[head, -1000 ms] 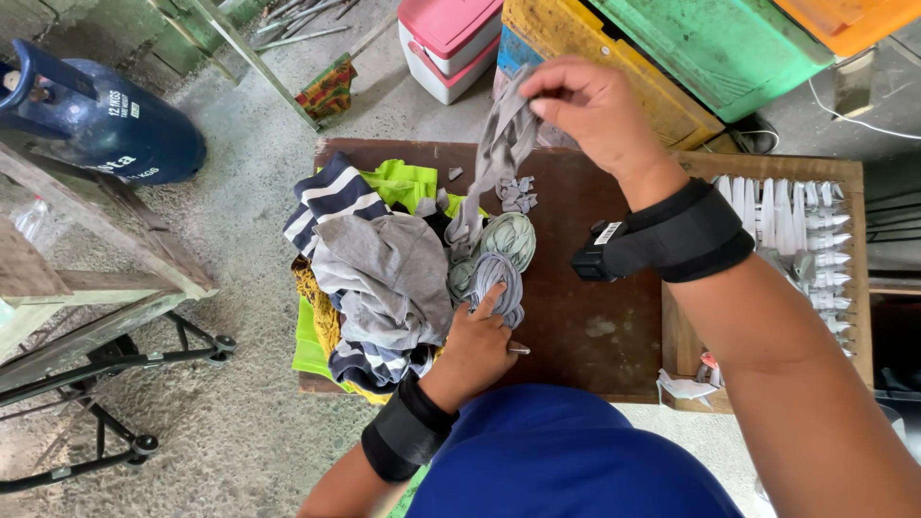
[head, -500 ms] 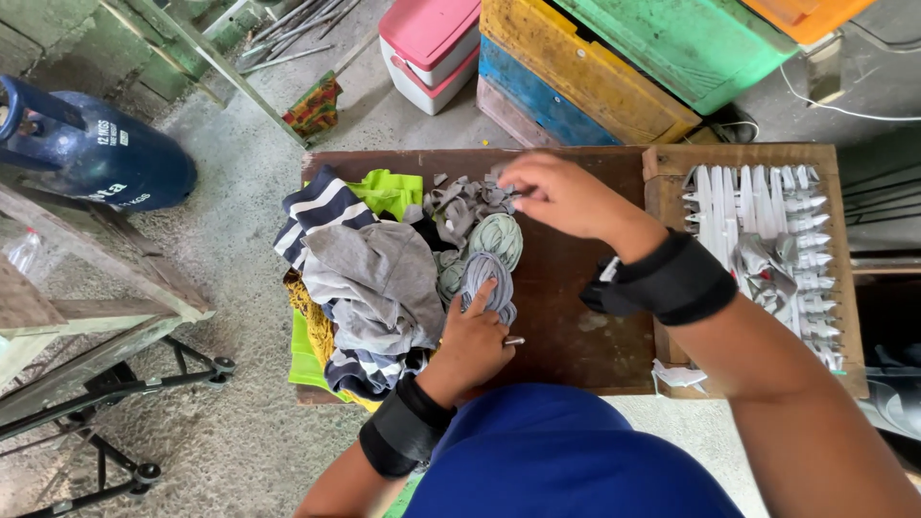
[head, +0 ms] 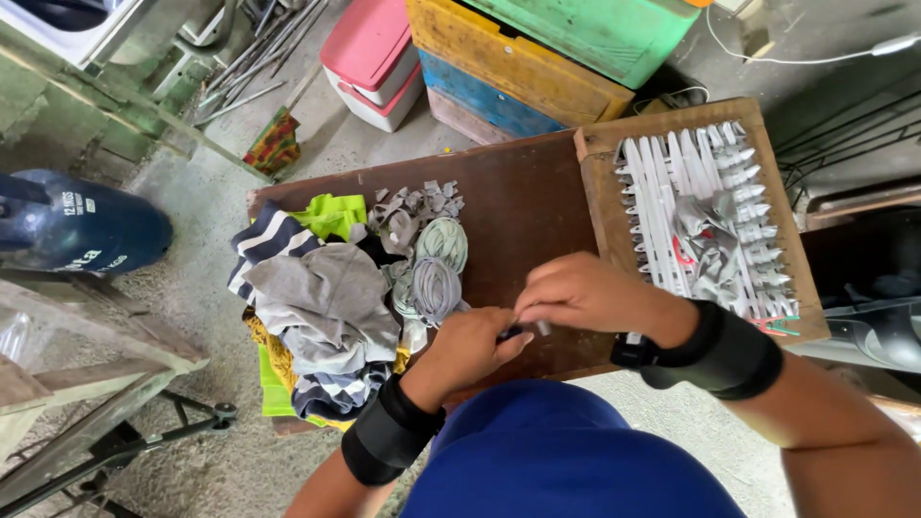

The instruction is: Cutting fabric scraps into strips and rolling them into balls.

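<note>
My left hand (head: 472, 343) and my right hand (head: 585, 293) meet over the near edge of a dark brown table (head: 523, 206). Between their fingertips they pinch a small grey strip of cloth (head: 526, 329). Just left of my hands lie coiled grey cloth strips (head: 434, 278) and a scatter of small grey cloth scraps (head: 417, 203). Further left is a heap of clothes (head: 321, 307), grey, striped and bright green. Both wrists wear black bands.
A wooden frame with rows of white pegs (head: 705, 216) sits at the table's right, with grey cloth on it. Colourful crates (head: 547, 53) and a pink box (head: 369, 58) stand behind. A blue gas cylinder (head: 77, 225) lies on the floor at left.
My right hand has come down from holding a grey cloth piece high above the table to meet my left hand at the near edge. My left hand has left the coils.
</note>
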